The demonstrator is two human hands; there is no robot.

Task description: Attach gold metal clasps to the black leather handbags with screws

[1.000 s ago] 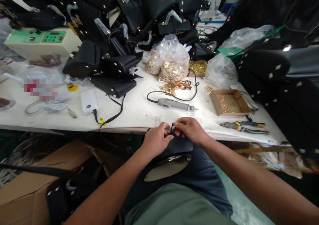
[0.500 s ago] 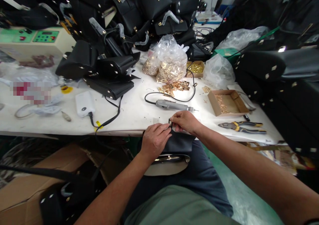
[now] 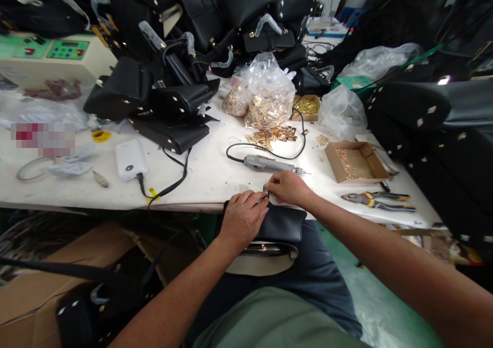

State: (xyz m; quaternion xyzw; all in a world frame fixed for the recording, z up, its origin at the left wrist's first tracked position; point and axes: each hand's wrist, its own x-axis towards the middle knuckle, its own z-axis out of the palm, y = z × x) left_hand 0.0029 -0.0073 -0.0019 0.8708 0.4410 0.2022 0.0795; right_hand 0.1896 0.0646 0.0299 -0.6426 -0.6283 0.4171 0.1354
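Note:
A black handbag (image 3: 283,225) lies on my lap against the front edge of the white table (image 3: 215,176). My left hand (image 3: 243,218) rests on the bag's top edge with its fingers curled over it. My right hand (image 3: 287,187) pinches a small metal fitting (image 3: 265,189) at that same edge, fingertip to fingertip with the left. An electric screwdriver (image 3: 269,164) with a black cord lies on the table just beyond my hands.
Clear bags of gold hardware (image 3: 265,93) and loose gold pieces (image 3: 271,134) sit mid-table. A cardboard box of small parts (image 3: 356,160) and pliers (image 3: 377,199) lie at the right. Black handbags (image 3: 173,101) pile up behind. A white power pack (image 3: 131,159) lies at the left.
Both hands and the bag have moved up from my lap to the table edge. The small fitting is now held against the bag's top.

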